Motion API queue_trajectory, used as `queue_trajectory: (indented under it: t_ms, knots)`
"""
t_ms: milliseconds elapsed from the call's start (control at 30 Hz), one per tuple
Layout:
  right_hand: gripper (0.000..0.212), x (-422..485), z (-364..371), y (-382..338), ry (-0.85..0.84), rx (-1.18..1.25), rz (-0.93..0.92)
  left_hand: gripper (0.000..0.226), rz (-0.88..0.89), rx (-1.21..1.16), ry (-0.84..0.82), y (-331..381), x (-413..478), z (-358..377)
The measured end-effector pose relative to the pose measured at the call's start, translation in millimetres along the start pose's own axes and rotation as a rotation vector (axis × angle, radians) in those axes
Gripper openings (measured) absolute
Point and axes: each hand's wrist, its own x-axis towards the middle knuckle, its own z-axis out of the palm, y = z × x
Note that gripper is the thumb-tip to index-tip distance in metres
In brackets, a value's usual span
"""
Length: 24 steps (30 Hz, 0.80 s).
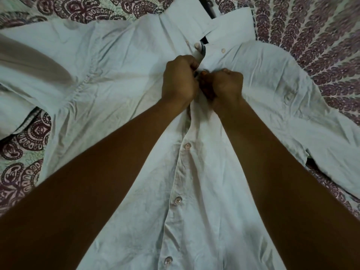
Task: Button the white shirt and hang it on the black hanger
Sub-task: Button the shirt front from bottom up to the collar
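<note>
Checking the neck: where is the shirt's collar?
Head view, top centre-right: the collar of the white shirt lies on the bedspread, just beyond the left hand and right hand.

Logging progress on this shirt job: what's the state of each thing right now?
Shirt: flat on the bedsheet, front up.
Lower buttons: fastened.
Top button: undone.
Collar: open.
Left hand: pinching the shirt front.
Right hand: pinching the shirt front.

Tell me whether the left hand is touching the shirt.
Touching. The head view shows the left hand curled onto the shirt, pinching its front edge with no gap.
</note>
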Motion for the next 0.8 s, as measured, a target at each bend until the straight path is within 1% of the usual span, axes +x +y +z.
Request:
queue_trajectory:
  t_ms: [100, 167, 200, 267, 333, 433, 533, 600, 667, 733, 767, 800]
  knots:
    - [0.019, 0.5, -1.3, -17.4, -0.066, 0.000, 0.260, 0.016, -0.094, -0.019, -0.042, 4.8, 3.9, -1.5]
    - [0.023, 2.3, -2.3, -25.3, -0.097, 0.023, 0.375, 0.008, -0.146, -0.048, -0.086, 7.5, 8.4, -5.8]
    - [0.026, 2.3, -3.0, -28.2, -0.113, 0.026, 0.414, 0.008, -0.159, -0.076, -0.105, 8.5, 9.7, -8.5]
    - [0.028, 2.3, -5.3, -31.5, -0.130, 0.058, 0.460, 0.017, -0.157, -0.130, -0.140, 9.2, 11.3, -12.6]
    - [0.027, 2.9, -7.0, -31.6, -0.140, 0.087, 0.479, 0.019, -0.131, -0.110, -0.161, 8.6, 12.2, -13.5]
    - [0.022, 1.6, -5.6, -27.1, -0.132, 0.054, 0.431, 0.016, -0.114, 0.007, -0.114, 7.7, 16.2, -9.8]
    - [0.025, 1.0, -1.0, -17.0, -0.068, -0.040, 0.257, 0.014, -0.136, 0.075, -0.063, 6.7, 22.1, -6.7]
    - [0.031, 0.1, 1.5, -9.0, -0.023, -0.076, 0.127, 0.018, -0.181, 0.077, -0.069, 4.6, 27.2, -6.3]
    - [0.033, -3.6, 0.5, -4.3, -0.017, 0.008, 0.084, 0.021, -0.234, 0.037, -0.099, 2.9, 31.6, -7.3]
    - [0.037, -4.6, -1.3, 0.0, -0.012, 0.087, 0.069, 0.018, -0.224, 0.031, -0.125, 1.2, 33.7, -9.5]
    - [0.037, -4.7, -1.1, 2.3, 0.013, 0.061, 0.039, 0.016, -0.194, 0.038, -0.142, 0.2, 33.2, -11.1]
    - [0.033, -4.6, -0.9, 2.6, 0.058, -0.058, -0.044, 0.020, -0.154, 0.042, -0.145, -1.2, 31.6, -13.1]
